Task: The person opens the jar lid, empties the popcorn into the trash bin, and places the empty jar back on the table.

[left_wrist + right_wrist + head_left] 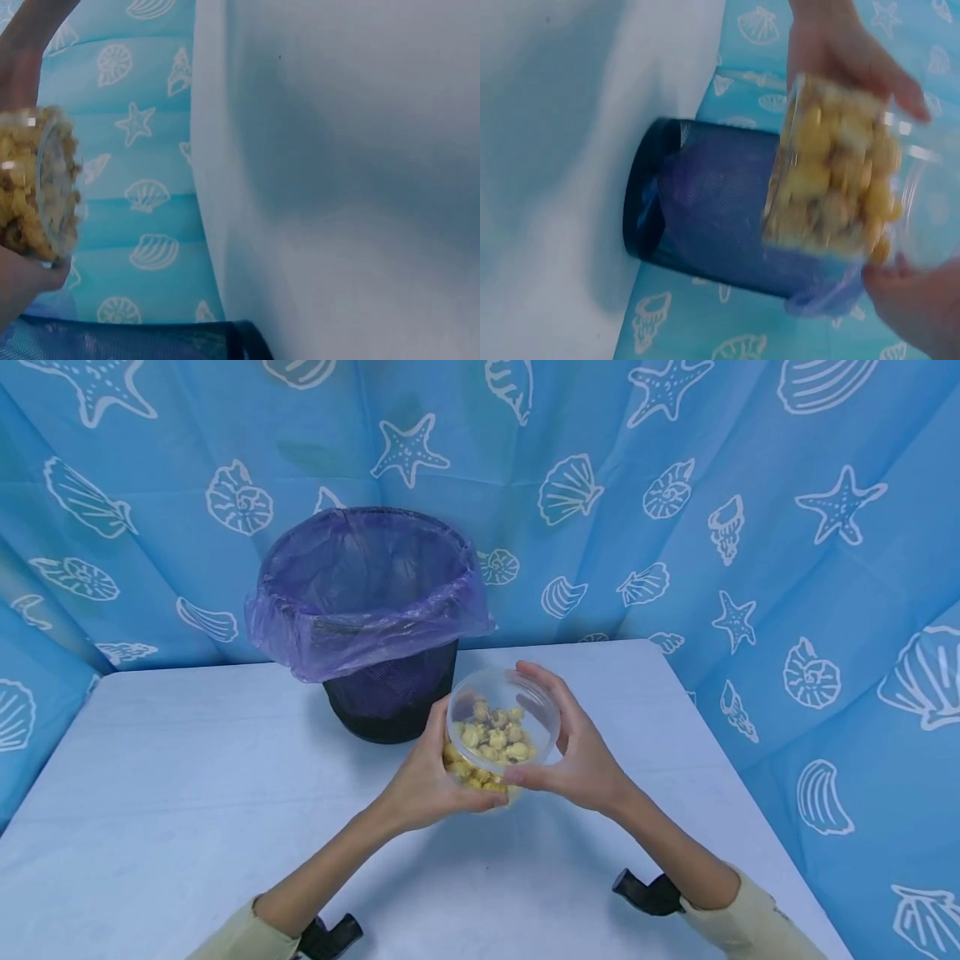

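A clear round plastic tub [545, 703] is held above the table between both hands, its round top facing up toward the head camera. Yellow popcorn [491, 737] fills its lower part and shows through the wall, also as popcorn [832, 165] in the right wrist view. My left hand [438, 777] grips the tub's left side, thumb across the near side. From the right, my right hand [573, 747] holds the upper rim, with fingers at the far edge and thumb at the near edge. The left wrist view catches the popcorn [26, 187] only at its left edge.
Just behind and left of the tub stands a black mesh bin [390, 693], lined with a purple plastic bag [360, 639] folded over its rim. A white cloth covers the table [187, 793]. Blue curtains [450, 435] with white sea-shell prints hang behind and at the sides.
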The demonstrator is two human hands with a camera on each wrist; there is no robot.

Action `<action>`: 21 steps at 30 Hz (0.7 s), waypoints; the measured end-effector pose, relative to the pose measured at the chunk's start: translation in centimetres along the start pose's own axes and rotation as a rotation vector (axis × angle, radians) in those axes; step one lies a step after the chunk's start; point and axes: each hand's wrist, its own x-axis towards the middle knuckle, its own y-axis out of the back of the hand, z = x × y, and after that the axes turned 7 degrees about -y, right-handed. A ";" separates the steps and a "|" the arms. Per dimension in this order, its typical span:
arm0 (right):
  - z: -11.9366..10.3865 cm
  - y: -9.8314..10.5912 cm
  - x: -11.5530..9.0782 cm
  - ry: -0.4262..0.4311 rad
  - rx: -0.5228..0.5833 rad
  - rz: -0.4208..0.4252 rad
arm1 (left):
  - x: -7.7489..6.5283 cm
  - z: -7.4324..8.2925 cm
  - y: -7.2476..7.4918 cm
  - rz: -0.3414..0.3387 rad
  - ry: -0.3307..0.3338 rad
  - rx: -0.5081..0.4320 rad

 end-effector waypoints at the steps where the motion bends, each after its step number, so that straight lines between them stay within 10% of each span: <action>1: 0.1 0.3 0.1 0.009 0.011 -0.037 | -0.1 0.1 0.1 -0.018 0.012 -0.014; 9: 0.4 1.6 0.4 0.065 0.019 -0.174 | -0.2 0.4 0.5 -0.078 0.036 -0.021; 21: -0.2 -0.5 -0.1 0.046 -0.105 0.109 | 0.2 -0.1 -0.6 0.055 -0.025 0.071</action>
